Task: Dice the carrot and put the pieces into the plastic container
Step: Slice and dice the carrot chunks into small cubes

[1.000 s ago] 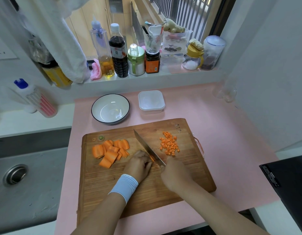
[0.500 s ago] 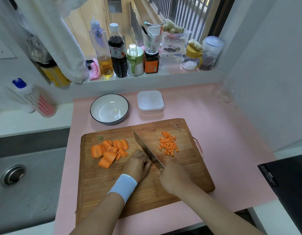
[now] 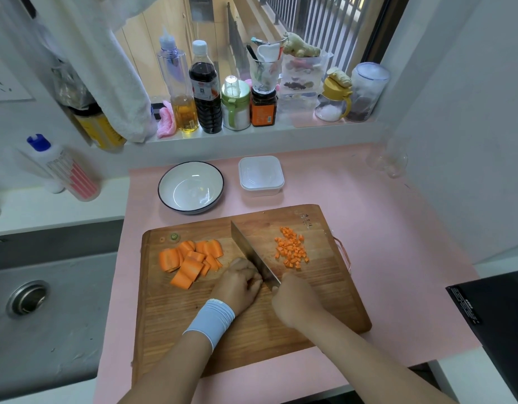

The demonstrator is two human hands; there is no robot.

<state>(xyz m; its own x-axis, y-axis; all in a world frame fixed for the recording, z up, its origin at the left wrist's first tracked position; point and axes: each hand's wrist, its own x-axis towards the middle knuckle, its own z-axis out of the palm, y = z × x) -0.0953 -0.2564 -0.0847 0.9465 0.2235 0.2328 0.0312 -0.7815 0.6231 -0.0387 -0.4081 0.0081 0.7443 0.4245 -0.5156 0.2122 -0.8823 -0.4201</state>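
Note:
On the wooden cutting board (image 3: 252,325) a pile of flat carrot slabs (image 3: 190,258) lies at the left and a heap of small diced carrot pieces (image 3: 291,249) at the right. My right hand (image 3: 292,298) grips the handle of a cleaver (image 3: 252,252), whose blade edge is down on the board between the two heaps. My left hand (image 3: 239,282), with a pale blue wristband, has its fingers curled over a carrot piece right against the blade; that piece is hidden. The clear plastic container (image 3: 261,176) stands beyond the board.
A white bowl (image 3: 190,186) with a dark rim sits left of the container. Bottles and jars (image 3: 207,91) line the window sill behind. A grey sink (image 3: 42,313) lies to the left, a black appliance (image 3: 496,330) at the right edge, a clear glass (image 3: 390,161) by the wall.
The hands and cleaver stay in place on the board; the blade has shifted slightly against the piece under my left fingers. Both carrot heaps are unchanged.

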